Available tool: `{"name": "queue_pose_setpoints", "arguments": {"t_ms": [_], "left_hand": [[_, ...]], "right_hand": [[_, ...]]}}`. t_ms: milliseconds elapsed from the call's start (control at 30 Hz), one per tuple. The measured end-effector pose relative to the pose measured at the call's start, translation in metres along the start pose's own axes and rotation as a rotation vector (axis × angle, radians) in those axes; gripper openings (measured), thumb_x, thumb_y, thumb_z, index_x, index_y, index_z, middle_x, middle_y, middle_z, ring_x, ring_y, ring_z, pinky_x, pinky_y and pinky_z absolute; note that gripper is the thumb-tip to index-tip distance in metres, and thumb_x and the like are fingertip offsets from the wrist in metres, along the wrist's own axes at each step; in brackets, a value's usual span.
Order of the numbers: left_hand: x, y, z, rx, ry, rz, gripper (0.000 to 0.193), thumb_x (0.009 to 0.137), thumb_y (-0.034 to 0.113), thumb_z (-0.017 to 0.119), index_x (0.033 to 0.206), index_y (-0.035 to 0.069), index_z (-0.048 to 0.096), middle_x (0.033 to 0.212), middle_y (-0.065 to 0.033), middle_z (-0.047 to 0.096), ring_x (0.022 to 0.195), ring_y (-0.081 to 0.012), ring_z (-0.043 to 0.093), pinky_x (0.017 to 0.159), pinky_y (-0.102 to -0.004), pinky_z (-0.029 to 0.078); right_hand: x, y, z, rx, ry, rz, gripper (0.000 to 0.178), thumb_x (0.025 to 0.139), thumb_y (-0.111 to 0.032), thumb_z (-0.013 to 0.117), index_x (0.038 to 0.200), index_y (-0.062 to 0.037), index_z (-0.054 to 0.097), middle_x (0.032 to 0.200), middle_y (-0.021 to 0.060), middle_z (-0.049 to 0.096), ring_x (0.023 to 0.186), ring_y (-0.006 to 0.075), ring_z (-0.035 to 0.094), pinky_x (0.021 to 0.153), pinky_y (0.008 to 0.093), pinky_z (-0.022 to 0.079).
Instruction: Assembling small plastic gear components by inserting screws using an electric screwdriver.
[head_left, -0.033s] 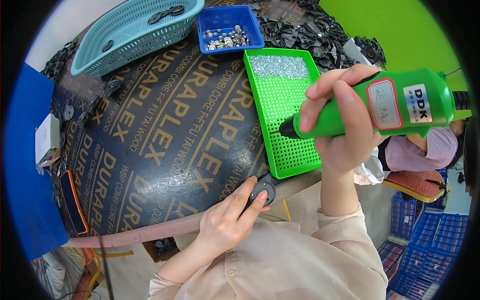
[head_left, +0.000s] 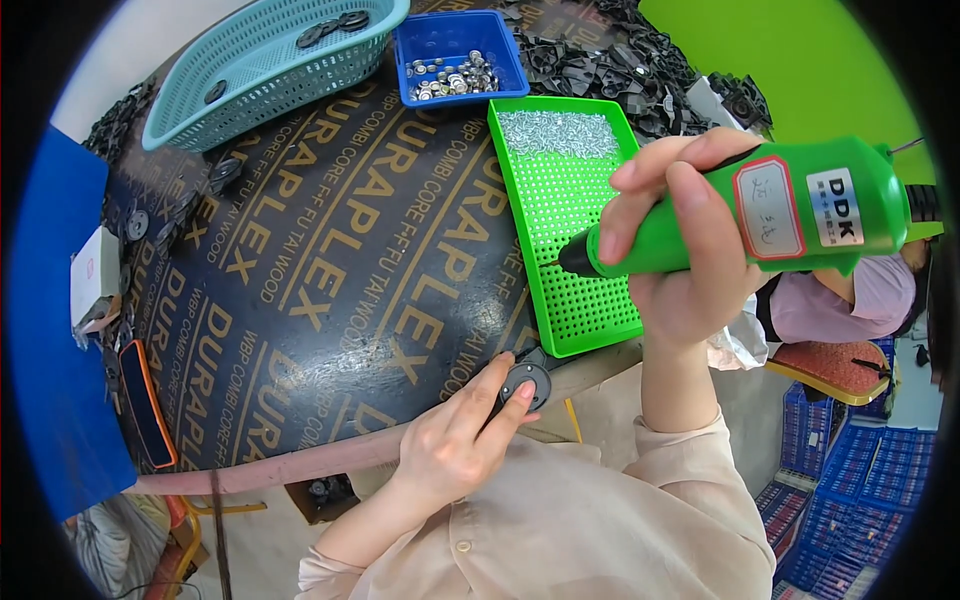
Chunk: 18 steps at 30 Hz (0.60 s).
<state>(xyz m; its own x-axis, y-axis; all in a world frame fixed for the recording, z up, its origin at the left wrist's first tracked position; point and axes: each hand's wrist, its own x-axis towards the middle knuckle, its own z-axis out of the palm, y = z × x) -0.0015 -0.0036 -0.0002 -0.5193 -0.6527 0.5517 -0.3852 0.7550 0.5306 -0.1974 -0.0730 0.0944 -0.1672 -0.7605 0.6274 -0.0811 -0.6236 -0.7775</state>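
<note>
- Disc (head_left: 536,374): at the table's near edge, between the left hand's (head_left: 450,450) thumb and fingers, which grasp it, thumb on its face.
- Driver (head_left: 815,205): wrapped firmly by the right hand's (head_left: 705,290) fingers; its black tip juts out left of them, over the tray.
- Tray (head_left: 585,305): beyond the left fingertips, screws (head_left: 558,134) along its far end.
- Bin (head_left: 470,101): farther from the left fingers, past the tray, holding metal pieces (head_left: 465,80).
- Phone (head_left: 148,405): well left of the left fingers.
</note>
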Motion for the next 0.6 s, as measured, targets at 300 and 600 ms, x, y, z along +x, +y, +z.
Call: {"name": "queue_pose_setpoints", "arguments": {"t_ms": [300, 600], "left_hand": [[0.002, 0.001, 0.001, 0.017, 0.027, 0.014, 0.031, 0.064, 0.005, 0.081, 0.092, 0.001, 0.069, 0.105, -0.0214, 0.066, 0.076, -0.0269, 0.07, 0.06, -0.0296, 0.057], [-0.001, -0.003, 0.002, 0.075, -0.021, 0.083, 0.026, 0.077, 0.01, 0.074, 0.1, -0.001, 0.068, 0.111, -0.0232, 0.063, 0.083, -0.0247, 0.069, 0.06, -0.0275, 0.057]], "right_hand": [[-0.027, -0.065, -0.017, 0.193, 0.003, -0.097, 0.023, 0.09, -0.013, 0.046, 0.105, 0.0025, 0.04, 0.092, 0.0249, 0.056, 0.044, 0.0211, 0.057, 0.04, 0.0286, 0.047], [-0.069, -0.08, -0.01, 0.182, -0.178, 0.062, 0.027, 0.089, -0.013, 0.054, 0.102, -0.0043, 0.032, 0.093, 0.0197, 0.054, 0.051, 0.026, 0.06, 0.041, 0.0336, 0.051]]}}
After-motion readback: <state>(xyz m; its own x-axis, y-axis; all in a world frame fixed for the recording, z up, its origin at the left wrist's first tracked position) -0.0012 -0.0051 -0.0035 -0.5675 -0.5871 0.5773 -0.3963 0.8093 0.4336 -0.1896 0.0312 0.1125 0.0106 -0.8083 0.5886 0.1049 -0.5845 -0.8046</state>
